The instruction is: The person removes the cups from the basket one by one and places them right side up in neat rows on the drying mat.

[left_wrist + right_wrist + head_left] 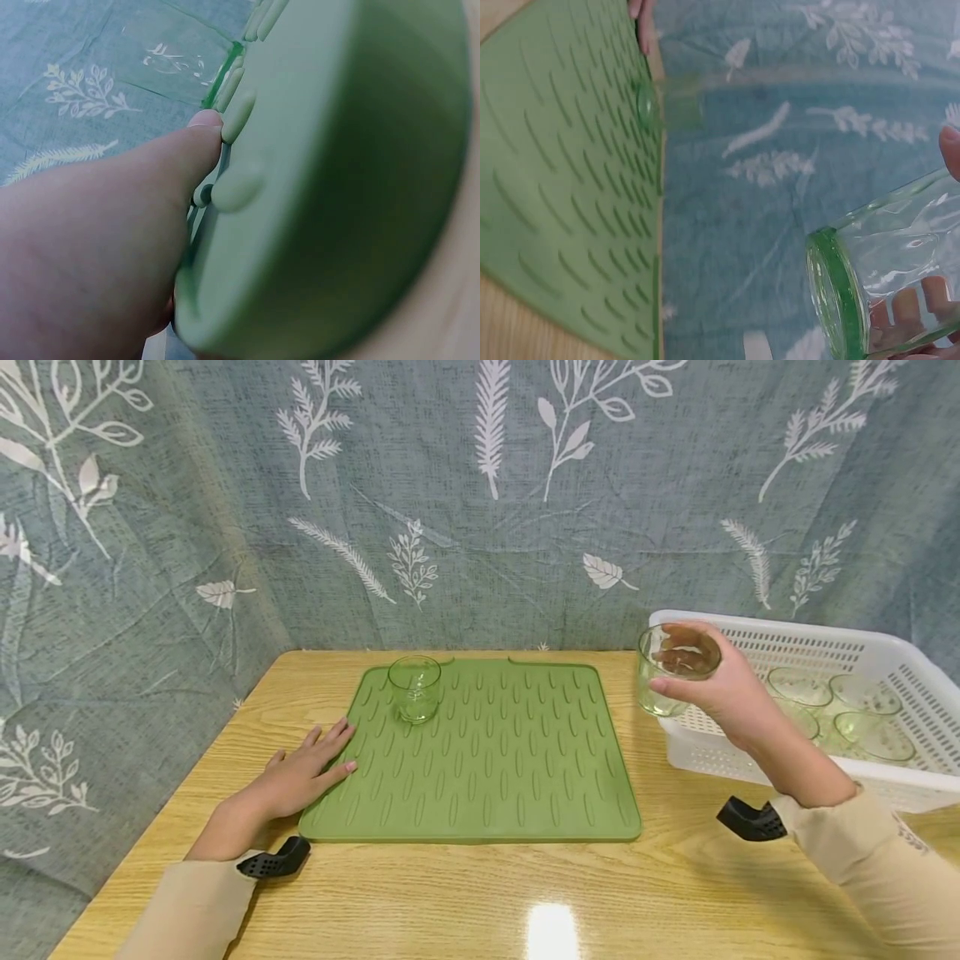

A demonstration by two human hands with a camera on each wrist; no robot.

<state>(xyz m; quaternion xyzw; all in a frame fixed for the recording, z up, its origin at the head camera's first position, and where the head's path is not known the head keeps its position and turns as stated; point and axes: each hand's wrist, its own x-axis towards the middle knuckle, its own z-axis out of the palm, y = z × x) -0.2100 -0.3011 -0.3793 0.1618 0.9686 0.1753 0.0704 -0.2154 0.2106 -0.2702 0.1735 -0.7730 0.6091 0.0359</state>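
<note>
My right hand (720,685) grips a clear green-tinted drinking glass (660,689), thumb in front and fingers behind, raised beside the near-left corner of a white basket. The right wrist view shows that glass (892,277) tilted, its thick green base facing left. A second drinking glass (416,689) stands on the far left part of a green ridged drying mat (495,760). The left hand (307,770) lies flat with fingers spread at the mat's left edge, its thumb on the mat. In the left wrist view, the thumb (202,139) touches the mat's surface.
The white plastic basket (705,752) at the right holds several more glasses (798,687). Under everything is a wooden table (420,893). A blue-grey leaf-patterned cloth (450,568) hangs behind the table and along its left side.
</note>
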